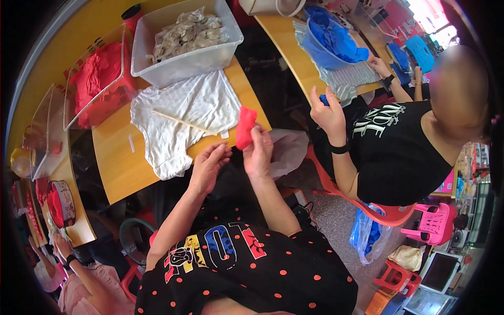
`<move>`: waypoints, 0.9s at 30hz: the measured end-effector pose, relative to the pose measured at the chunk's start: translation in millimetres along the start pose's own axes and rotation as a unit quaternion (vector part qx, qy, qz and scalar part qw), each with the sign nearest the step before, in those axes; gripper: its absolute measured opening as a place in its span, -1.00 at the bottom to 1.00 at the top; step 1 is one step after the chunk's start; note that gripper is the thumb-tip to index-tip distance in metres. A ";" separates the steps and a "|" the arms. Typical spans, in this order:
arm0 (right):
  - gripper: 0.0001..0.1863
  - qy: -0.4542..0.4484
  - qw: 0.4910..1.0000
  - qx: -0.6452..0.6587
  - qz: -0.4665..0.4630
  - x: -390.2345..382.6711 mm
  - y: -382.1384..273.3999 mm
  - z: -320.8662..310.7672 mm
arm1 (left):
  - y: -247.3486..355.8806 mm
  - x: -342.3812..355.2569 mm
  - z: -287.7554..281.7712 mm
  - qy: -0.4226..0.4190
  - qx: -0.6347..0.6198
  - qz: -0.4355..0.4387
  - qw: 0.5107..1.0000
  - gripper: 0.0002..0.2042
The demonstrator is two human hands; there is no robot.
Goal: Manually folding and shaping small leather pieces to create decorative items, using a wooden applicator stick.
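Observation:
My right hand (259, 151) pinches a small red piece of cloth (244, 127) and holds it up at the near edge of the wooden table (118, 163). My left hand (208, 167) is just left of it, fingers curled toward the cloth's lower end; I cannot tell whether they touch it. A white cloth (178, 113) lies spread on the table with a thin wooden stick (181, 122) across it.
A clear bin of grey-white pieces (184, 34) stands behind the white cloth. Clear bins with red cloth (97, 79) sit at the left. A person in a black shirt (399, 147) sits at right, working with blue cloth (336, 39). Another person's hand (63, 247) shows at lower left.

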State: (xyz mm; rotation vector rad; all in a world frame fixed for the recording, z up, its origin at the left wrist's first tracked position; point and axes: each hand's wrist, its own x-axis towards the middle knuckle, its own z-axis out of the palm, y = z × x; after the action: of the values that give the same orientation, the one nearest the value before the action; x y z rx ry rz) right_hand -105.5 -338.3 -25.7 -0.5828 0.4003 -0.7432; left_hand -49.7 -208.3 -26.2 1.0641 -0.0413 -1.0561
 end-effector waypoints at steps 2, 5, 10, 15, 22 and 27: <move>-0.77 0.015 0.997 -0.057 0.056 -2.7 6.8 -1.3 | 8.9 -1.7 7.9 0.034 -0.067 0.117 0.990 -0.65; -0.78 -0.075 0.979 -0.192 0.006 -20.5 16.8 9.4 | 23.3 -11.5 2.1 -0.008 -0.101 0.123 0.987 -0.69; -0.80 -0.129 0.929 -0.347 -0.024 -28.3 15.8 15.5 | 22.2 -9.7 -13.0 0.015 -0.114 0.095 0.989 -0.80; -0.84 -0.138 0.878 -0.453 -0.071 -28.7 7.5 30.7 | 21.5 -6.4 -23.9 0.052 -0.135 0.114 0.983 -0.82; -0.83 -0.191 0.808 -0.542 -0.131 -27.8 1.7 44.2 | 27.1 -10.7 -35.6 0.039 -0.102 0.134 0.985 -0.81; -0.83 -0.157 0.845 -0.504 -0.083 -32.4 9.5 52.6 | 36.2 -19.1 -31.2 0.022 -0.061 0.112 0.992 -0.80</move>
State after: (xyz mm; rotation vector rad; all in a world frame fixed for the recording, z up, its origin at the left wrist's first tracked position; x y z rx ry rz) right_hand -94.4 -290.7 13.4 -1.7324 0.4195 -0.5391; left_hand -20.0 -170.4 -8.1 0.9473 -0.0583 -0.8214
